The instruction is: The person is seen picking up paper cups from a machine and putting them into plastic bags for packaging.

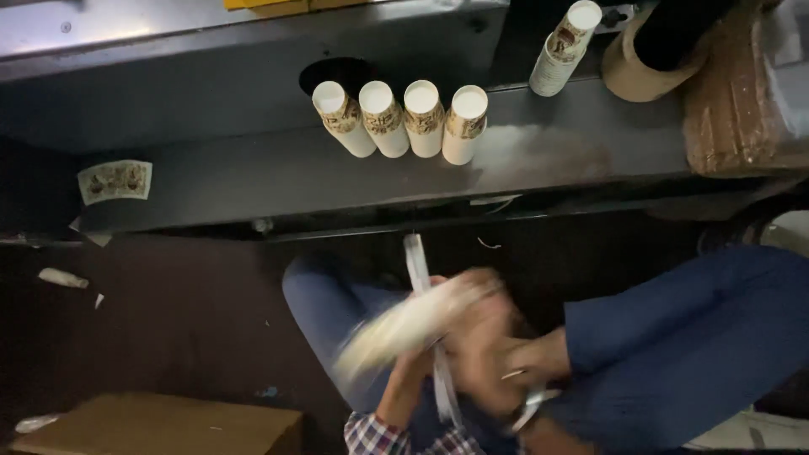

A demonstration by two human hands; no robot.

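A blurred stack of paper cups (404,329) lies slanted over my lap, moving fast. My left hand (415,372), coming out of a plaid sleeve, grips the stack from below. My right hand (493,337) closes over the stack's upper end, fingers curled on top. A thin white strip (416,257) runs down between the hands and past the stack. Motion blur hides the exact finger positions. My blue trouser legs (674,337) are beneath both hands.
Several stacks of printed paper cups (403,118) lean in a row on a grey metal shelf (253,168), and another stack (563,49) stands further back. A brown tape roll (628,72) and wrapped package (733,101) sit right. A flat cup blank (115,181) lies left, a cardboard box (160,425) bottom left.
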